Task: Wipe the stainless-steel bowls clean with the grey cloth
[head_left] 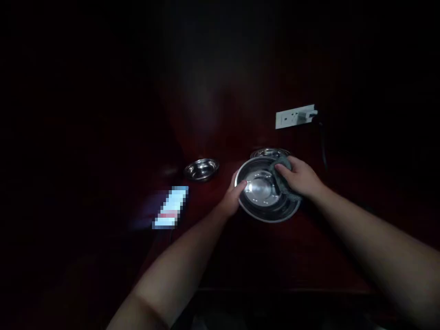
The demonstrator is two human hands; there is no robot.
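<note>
A shiny metal bowl [260, 188] is held up, tilted so that its inside faces me. My left hand [234, 195] grips its left rim, the thumb over the edge and the other fingers hidden behind. At the upper right rim my right hand [299, 174] is closed on a dark grey-green cloth [287, 181], which drapes over the rim and the inner wall. Just behind the held bowl are more metal bowls [270, 152], partly covered by it. Another small metal bowl [202, 170] rests to the left.
A lit phone [172, 207], its screen blurred out, lies left of my left forearm. At the back right is a white power strip [295, 117] with a plug and a dark cord [323, 142]. The dark red tabletop [254, 261] is dimly lit.
</note>
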